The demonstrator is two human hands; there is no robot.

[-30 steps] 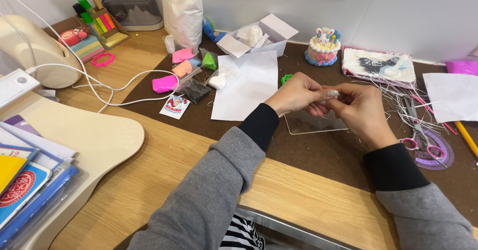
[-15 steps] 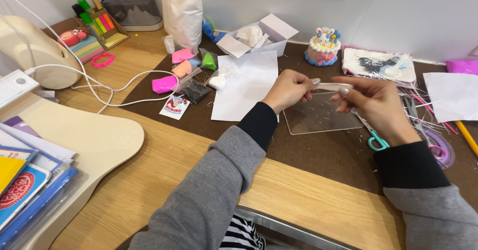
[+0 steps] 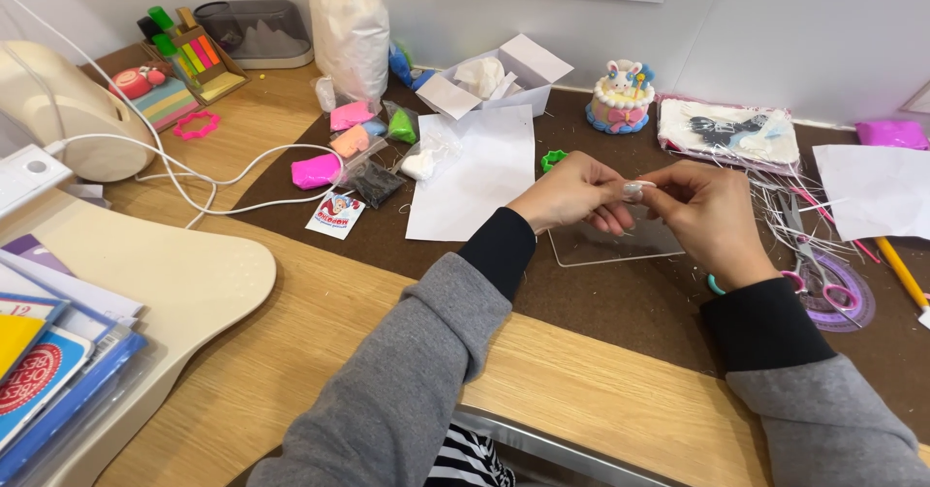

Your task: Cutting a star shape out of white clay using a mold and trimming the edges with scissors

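Small pale lump [image 3: 635, 190], whitish and no bigger than a fingertip, pinched between the two hands above the brown mat [image 3: 620, 303]; I cannot tell its material from this view. Left hand [image 3: 572, 194]: fingers curled inward, tips closed narrowly on the lump from the left side. Right hand [image 3: 705, 218]: thumb and forefinger meeting the lump from the right, the other fingers folded; both grips are tight and small, with nothing else held. I see both forearms in grey sleeves over black cuffs, reaching in from the lower edge of the view.

Directly beneath the hands, a clear plastic sheet [image 3: 620, 245] lies flat on the mat; a white paper sheet [image 3: 477, 172] lies just to its left. Beyond the paper, several small bags of coloured clay [image 3: 351, 143] (pink, orange, green, black) sit in a loose cluster, near a bright pink clay lump [image 3: 316, 171] and a small printed card [image 3: 335, 216]. An opened white box [image 3: 492, 78] stands behind the paper; a miniature cake model [image 3: 620, 99] with a rabbit on top stands to its right. At the far right lie pink-handled scissors [image 3: 810, 272] on a purple protractor [image 3: 845, 298], among thin white strands. A white cable [image 3: 203, 182] crosses the wooden desk [image 3: 320, 322] at the left, beside a stack of books [image 3: 48, 371].
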